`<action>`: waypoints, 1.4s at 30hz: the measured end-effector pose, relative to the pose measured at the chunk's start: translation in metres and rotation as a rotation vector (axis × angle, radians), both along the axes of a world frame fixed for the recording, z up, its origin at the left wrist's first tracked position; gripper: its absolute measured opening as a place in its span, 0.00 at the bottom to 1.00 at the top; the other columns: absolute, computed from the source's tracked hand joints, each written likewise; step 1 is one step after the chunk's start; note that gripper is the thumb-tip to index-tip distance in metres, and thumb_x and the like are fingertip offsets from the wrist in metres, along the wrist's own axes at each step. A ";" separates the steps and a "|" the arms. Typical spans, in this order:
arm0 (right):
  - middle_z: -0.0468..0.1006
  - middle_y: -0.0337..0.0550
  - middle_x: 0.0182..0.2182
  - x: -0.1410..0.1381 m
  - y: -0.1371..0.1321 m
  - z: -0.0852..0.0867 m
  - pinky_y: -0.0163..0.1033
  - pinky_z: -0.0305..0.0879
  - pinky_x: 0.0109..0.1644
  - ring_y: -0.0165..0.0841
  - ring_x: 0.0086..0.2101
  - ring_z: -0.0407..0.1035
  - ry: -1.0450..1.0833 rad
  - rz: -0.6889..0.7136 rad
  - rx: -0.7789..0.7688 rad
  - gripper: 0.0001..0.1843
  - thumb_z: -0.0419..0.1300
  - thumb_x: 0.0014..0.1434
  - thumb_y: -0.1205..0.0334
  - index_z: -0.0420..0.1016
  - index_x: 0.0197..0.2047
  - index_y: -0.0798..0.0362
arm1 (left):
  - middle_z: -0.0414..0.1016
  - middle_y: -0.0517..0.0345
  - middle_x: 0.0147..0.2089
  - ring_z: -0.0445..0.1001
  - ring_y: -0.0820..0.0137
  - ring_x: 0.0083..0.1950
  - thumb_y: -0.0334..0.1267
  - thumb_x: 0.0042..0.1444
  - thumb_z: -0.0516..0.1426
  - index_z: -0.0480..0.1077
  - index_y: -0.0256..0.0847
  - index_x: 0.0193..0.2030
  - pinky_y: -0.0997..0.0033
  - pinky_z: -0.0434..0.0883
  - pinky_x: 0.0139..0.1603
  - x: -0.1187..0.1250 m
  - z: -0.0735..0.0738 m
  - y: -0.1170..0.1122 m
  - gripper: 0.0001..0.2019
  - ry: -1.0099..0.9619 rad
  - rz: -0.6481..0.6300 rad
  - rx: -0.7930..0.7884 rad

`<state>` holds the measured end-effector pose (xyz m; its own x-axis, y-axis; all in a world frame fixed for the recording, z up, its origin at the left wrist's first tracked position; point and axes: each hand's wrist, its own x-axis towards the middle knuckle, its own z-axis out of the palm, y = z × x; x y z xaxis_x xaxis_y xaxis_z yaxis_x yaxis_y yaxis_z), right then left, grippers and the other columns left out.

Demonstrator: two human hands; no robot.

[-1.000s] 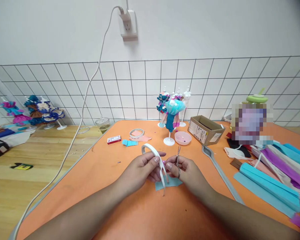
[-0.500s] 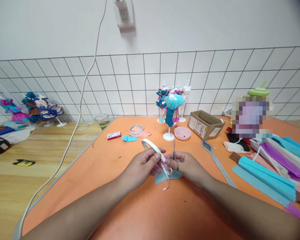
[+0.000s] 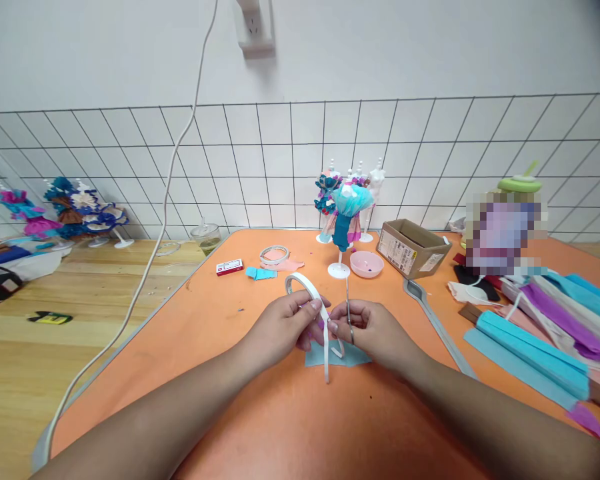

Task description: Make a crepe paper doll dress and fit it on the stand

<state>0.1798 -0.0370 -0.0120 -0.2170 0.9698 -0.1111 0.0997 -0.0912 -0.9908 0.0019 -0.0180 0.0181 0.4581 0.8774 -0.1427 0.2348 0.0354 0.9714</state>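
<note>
My left hand (image 3: 285,323) grips a narrow roll of white tape (image 3: 304,283), with a strip hanging from it toward the table. A bit of purple crepe paper (image 3: 321,325) shows between the fingers of that hand. My right hand (image 3: 373,327) is closed around slim metal scissors (image 3: 349,303), their blades pointing up and away. Its thumb and fingertip also meet the tape strip beside my left hand. Beneath both hands a light blue paper piece (image 3: 316,355) lies on the orange table mat (image 3: 260,413). How the fingers hold the purple paper is partly hidden.
Small mannequins in paper dresses (image 3: 347,207) stand at the back, near a pink bowl (image 3: 367,264) and a cardboard box (image 3: 414,248). A tape ring (image 3: 275,255) and a red-white box (image 3: 229,267) lie back left. Folded crepe paper (image 3: 535,353) covers the right side.
The loose tape strip now hangs longer and straighter below my hands. The roll has tilted slightly, and the scissors stay in my right hand. The view has shifted a little.
</note>
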 end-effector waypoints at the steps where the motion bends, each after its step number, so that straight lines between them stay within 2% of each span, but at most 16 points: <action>1: 0.79 0.42 0.29 -0.001 0.000 0.000 0.34 0.64 0.31 0.31 0.29 0.72 0.003 -0.003 -0.006 0.20 0.68 0.45 0.49 0.73 0.35 0.56 | 0.76 0.56 0.25 0.67 0.75 0.21 0.50 0.59 0.51 0.70 0.36 0.48 0.76 0.65 0.24 0.000 0.000 0.000 0.20 -0.006 0.003 -0.006; 4: 0.80 0.43 0.29 0.000 0.000 0.001 0.35 0.66 0.33 0.33 0.30 0.73 0.017 -0.023 -0.043 0.22 0.67 0.45 0.47 0.74 0.36 0.56 | 0.77 0.55 0.27 0.67 0.76 0.20 0.51 0.59 0.51 0.69 0.36 0.49 0.76 0.65 0.23 0.001 0.000 0.000 0.20 -0.031 0.009 -0.011; 9: 0.80 0.45 0.34 0.005 0.002 0.007 0.39 0.68 0.38 0.37 0.35 0.74 -0.061 -0.151 0.024 0.21 0.66 0.46 0.48 0.76 0.38 0.55 | 0.77 0.55 0.26 0.70 0.74 0.21 0.53 0.57 0.53 0.69 0.37 0.51 0.75 0.66 0.24 -0.002 0.002 0.001 0.22 -0.077 0.056 -0.019; 14: 0.79 0.44 0.33 0.003 0.001 0.006 0.37 0.66 0.35 0.35 0.33 0.72 -0.027 -0.035 0.040 0.22 0.66 0.47 0.46 0.75 0.38 0.55 | 0.79 0.53 0.29 0.72 0.73 0.22 0.54 0.59 0.51 0.66 0.38 0.53 0.75 0.68 0.26 -0.003 0.003 0.000 0.23 -0.072 0.026 -0.046; 20: 0.78 0.41 0.31 0.002 -0.001 0.001 0.35 0.65 0.35 0.32 0.31 0.71 0.016 0.014 0.037 0.19 0.66 0.49 0.48 0.74 0.35 0.55 | 0.80 0.51 0.33 0.74 0.72 0.24 0.54 0.58 0.51 0.67 0.39 0.51 0.73 0.70 0.27 -0.001 -0.001 -0.004 0.22 -0.053 -0.006 -0.055; 24: 0.79 0.46 0.39 0.009 0.004 0.004 0.38 0.69 0.40 0.36 0.38 0.73 0.022 -0.045 0.052 0.22 0.66 0.49 0.48 0.75 0.42 0.54 | 0.77 0.56 0.32 0.73 0.73 0.24 0.52 0.57 0.54 0.69 0.39 0.49 0.74 0.70 0.27 -0.003 0.006 -0.005 0.20 -0.135 0.098 0.024; 26: 0.79 0.47 0.39 0.014 0.009 0.003 0.38 0.69 0.40 0.36 0.39 0.74 -0.017 -0.093 0.029 0.22 0.65 0.50 0.48 0.75 0.43 0.53 | 0.76 0.58 0.29 0.73 0.73 0.25 0.50 0.57 0.55 0.69 0.39 0.49 0.75 0.70 0.28 -0.007 0.010 -0.003 0.19 -0.207 0.165 0.066; 28: 0.79 0.45 0.33 0.020 0.012 -0.001 0.36 0.67 0.34 0.33 0.33 0.73 -0.114 -0.018 -0.034 0.18 0.63 0.51 0.49 0.76 0.39 0.55 | 0.75 0.59 0.27 0.74 0.72 0.25 0.50 0.58 0.54 0.69 0.39 0.50 0.74 0.70 0.28 -0.013 0.015 -0.001 0.19 -0.300 0.204 0.101; 30: 0.78 0.41 0.28 0.023 0.014 -0.007 0.32 0.62 0.27 0.29 0.27 0.70 -0.256 0.167 -0.062 0.13 0.62 0.51 0.53 0.77 0.35 0.55 | 0.74 0.60 0.26 0.74 0.71 0.25 0.49 0.59 0.53 0.69 0.39 0.49 0.72 0.71 0.30 -0.019 0.017 0.001 0.18 -0.392 0.220 0.139; 32: 0.75 0.37 0.24 0.024 0.013 -0.012 0.30 0.56 0.24 0.26 0.24 0.65 -0.455 0.269 0.064 0.08 0.63 0.47 0.60 0.78 0.32 0.52 | 0.74 0.60 0.26 0.74 0.71 0.26 0.48 0.60 0.53 0.69 0.40 0.49 0.72 0.71 0.30 -0.024 0.019 0.003 0.17 -0.446 0.229 0.164; 34: 0.74 0.35 0.22 0.022 0.011 -0.013 0.31 0.51 0.24 0.26 0.23 0.63 -0.659 0.240 0.250 0.05 0.63 0.45 0.63 0.77 0.29 0.50 | 0.74 0.60 0.26 0.74 0.71 0.26 0.48 0.60 0.53 0.69 0.40 0.48 0.72 0.72 0.30 -0.025 0.019 0.003 0.16 -0.454 0.240 0.167; 37: 0.75 0.35 0.22 0.021 0.007 -0.009 0.33 0.50 0.24 0.29 0.23 0.64 -0.829 0.042 0.387 0.04 0.59 0.50 0.62 0.74 0.26 0.49 | 0.74 0.59 0.28 0.75 0.72 0.27 0.47 0.59 0.54 0.69 0.39 0.48 0.72 0.72 0.32 -0.024 0.019 0.003 0.16 -0.429 0.252 0.148; 39: 0.76 0.37 0.24 0.021 0.005 -0.005 0.34 0.53 0.26 0.31 0.25 0.67 -0.849 -0.116 0.489 0.07 0.56 0.54 0.60 0.73 0.28 0.49 | 0.74 0.59 0.28 0.75 0.72 0.27 0.47 0.59 0.54 0.70 0.39 0.47 0.72 0.72 0.32 -0.023 0.017 0.004 0.16 -0.411 0.251 0.135; 40: 0.77 0.39 0.26 0.022 0.004 -0.004 0.34 0.55 0.29 0.32 0.27 0.68 -0.839 -0.127 0.563 0.07 0.55 0.55 0.59 0.74 0.30 0.49 | 0.74 0.59 0.28 0.75 0.72 0.27 0.47 0.59 0.54 0.70 0.39 0.47 0.73 0.72 0.32 -0.023 0.016 0.004 0.16 -0.404 0.249 0.130; 41: 0.78 0.40 0.28 0.022 0.003 -0.004 0.35 0.56 0.31 0.33 0.29 0.69 -0.833 -0.069 0.638 0.08 0.55 0.56 0.58 0.74 0.33 0.49 | 0.74 0.59 0.28 0.75 0.72 0.27 0.47 0.59 0.54 0.70 0.39 0.47 0.73 0.72 0.32 -0.023 0.016 0.005 0.16 -0.400 0.249 0.126; 42: 0.78 0.40 0.29 0.022 0.002 -0.005 0.35 0.57 0.33 0.33 0.30 0.70 -0.839 0.045 0.698 0.08 0.56 0.56 0.57 0.75 0.35 0.48 | 0.74 0.59 0.28 0.74 0.72 0.27 0.47 0.59 0.54 0.70 0.39 0.47 0.73 0.72 0.32 -0.024 0.015 0.006 0.16 -0.402 0.251 0.125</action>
<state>0.2019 -0.0349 -0.0172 -0.3660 0.8698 0.3310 0.7570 0.4851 -0.4378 -0.0217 -0.0119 0.0334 0.2278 0.9668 0.1154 -0.1606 -0.0796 0.9838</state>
